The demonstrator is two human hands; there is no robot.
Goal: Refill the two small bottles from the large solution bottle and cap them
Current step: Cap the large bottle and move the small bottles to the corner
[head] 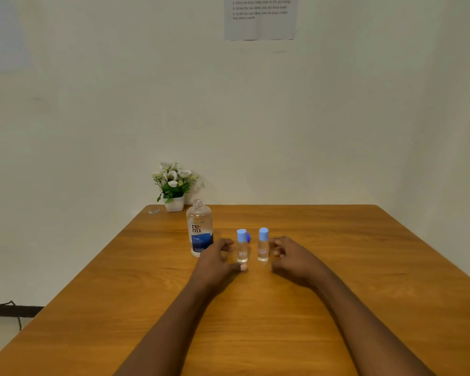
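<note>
Two small clear bottles stand upright mid-table, each with a light blue cap on: the left small bottle [242,246] and the right small bottle [263,245]. The large solution bottle [199,229] stands uncapped behind and to the left. Its dark blue cap [248,237] peeks out behind the left small bottle. My left hand [217,257] rests on the table just left of the left small bottle, fingers apart, thumb tip near its base. My right hand [291,256] lies just right of the right small bottle, fingers loosely curled, holding nothing.
The wooden table [337,294] runs back to a pale wall. A small white pot of artificial flowers [173,187] stands at the back left edge, next to a small scrap [153,211]. A printed sheet [261,17] hangs on the wall.
</note>
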